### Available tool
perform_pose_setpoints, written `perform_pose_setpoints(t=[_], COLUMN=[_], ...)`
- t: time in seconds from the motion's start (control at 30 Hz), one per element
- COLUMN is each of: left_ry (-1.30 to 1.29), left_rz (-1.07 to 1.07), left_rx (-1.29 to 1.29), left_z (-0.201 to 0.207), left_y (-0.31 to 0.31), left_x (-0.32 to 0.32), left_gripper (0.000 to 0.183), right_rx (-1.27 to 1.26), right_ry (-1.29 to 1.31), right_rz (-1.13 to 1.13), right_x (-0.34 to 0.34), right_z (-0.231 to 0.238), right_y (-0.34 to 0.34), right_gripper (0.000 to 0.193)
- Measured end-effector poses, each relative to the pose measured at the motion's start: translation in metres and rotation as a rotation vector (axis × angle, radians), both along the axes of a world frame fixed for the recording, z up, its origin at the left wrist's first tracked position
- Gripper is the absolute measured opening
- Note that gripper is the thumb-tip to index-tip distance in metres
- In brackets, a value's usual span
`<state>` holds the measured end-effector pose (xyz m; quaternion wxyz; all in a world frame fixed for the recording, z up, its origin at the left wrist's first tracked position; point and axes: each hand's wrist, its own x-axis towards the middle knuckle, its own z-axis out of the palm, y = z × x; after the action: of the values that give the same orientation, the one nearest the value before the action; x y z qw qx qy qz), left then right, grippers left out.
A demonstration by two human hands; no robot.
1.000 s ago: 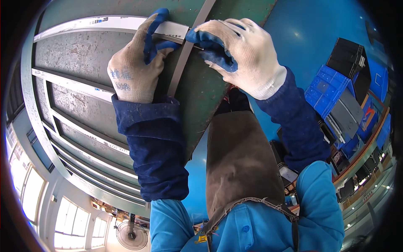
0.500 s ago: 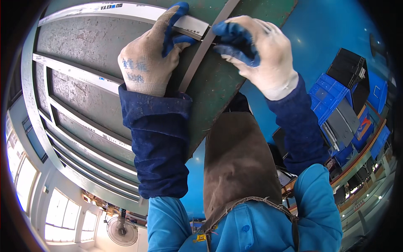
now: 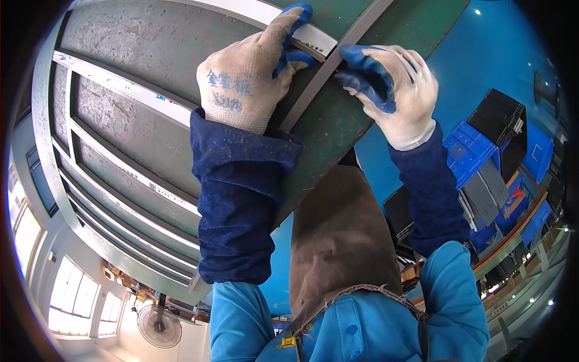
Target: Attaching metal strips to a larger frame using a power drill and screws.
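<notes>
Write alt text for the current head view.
A gloved left hand pinches a white-faced bar near its end over a green tabletop, where a narrow grey strip crosses; the gloved right hand is curled beside the strip. More pale bars lie at left; blue and black crates sit at right.

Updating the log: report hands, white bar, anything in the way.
Left hand grips white bar near its end. Right hand curled beside grey strip, hold unclear. Strip runs across the bar's end.
</notes>
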<state>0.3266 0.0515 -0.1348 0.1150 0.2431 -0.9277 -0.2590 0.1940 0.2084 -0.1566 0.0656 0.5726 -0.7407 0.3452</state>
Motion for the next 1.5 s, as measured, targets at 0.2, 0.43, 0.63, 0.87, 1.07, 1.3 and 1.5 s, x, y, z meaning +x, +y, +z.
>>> perform_pose_setpoints(t=[0.2,0.43,0.63,0.87,1.07,1.3,1.5], left_ry=[-0.022,0.073,-0.044,-0.052,0.001,0.420,0.648], left_rz=[-0.056,-0.053,-0.092,-0.100,-0.057,0.006,0.036], left_rx=[-0.171,-0.021,-0.188,-0.184,0.006,0.855,0.719], left_z=[-0.012,0.000,-0.021,-0.025,-0.006,-0.002,-0.014], left_y=[-0.007,-0.003,-0.010,-0.012,-0.007,-0.018,-0.007], left_x=[0.007,0.001,0.012,0.012,0.005,0.015,0.023], left_gripper=[0.058,0.049,0.061,0.060,0.049,0.058,0.059], right_rx=[0.128,0.055,-0.086,-0.030,0.067,-0.023,0.167], right_ry=[-0.269,-0.213,-0.005,-0.086,-0.374,-0.497,0.251], right_rz=[-0.010,-0.004,0.020,-0.024,-0.044,0.004,-0.060], right_x=[-0.003,-0.002,0.003,0.014,0.007,0.019,0.068], right_z=[0.007,0.003,-0.010,0.003,0.012,0.041,0.062], right_y=[-0.001,-0.001,0.005,-0.001,-0.002,-0.010,-0.052], right_gripper=[0.049,0.048,0.050,0.048,0.045,0.044,0.048])
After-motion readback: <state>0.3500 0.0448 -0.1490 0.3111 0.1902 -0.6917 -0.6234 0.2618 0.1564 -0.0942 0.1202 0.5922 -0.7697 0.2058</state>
